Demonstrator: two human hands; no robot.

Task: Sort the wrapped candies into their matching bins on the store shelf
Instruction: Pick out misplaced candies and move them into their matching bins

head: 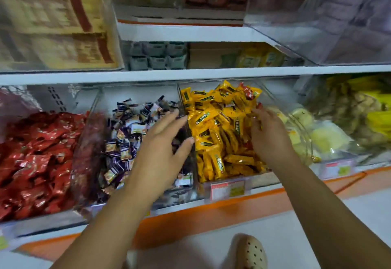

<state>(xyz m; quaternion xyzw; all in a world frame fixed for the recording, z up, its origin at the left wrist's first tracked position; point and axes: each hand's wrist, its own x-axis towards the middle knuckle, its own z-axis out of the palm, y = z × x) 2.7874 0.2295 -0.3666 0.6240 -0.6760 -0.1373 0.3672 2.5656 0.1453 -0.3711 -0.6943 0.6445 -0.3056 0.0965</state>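
Sorting step: the person is working in the yellow bin (273,99), judged to be pulling strays out of the yellow candies (213,125).
Strays: red wrappers (249,92) are sitting on the heap at the bin's back right, just beyond the right fingertips.
Grip, right: the right hand (266,131) is reaching into the right side of the heap, fingers curling down close together. I cannot tell whether they are pinching a wrapper.
Grip, left: the left hand (160,142) is hovering over the divider (182,103) beside the purple candies (127,125), fingers straight and slightly apart, holding nothing.
Destination: red candies (36,152) are filling the far-left bin, well apart from the strays.
Technique (judgement): pinching one stray by its crimped end and lifting straight up is likely keeping yellow pieces from riding along. The left hand could be steadying the heap.
Risk (judgement): dropping the stray while carrying it over the purple bin.
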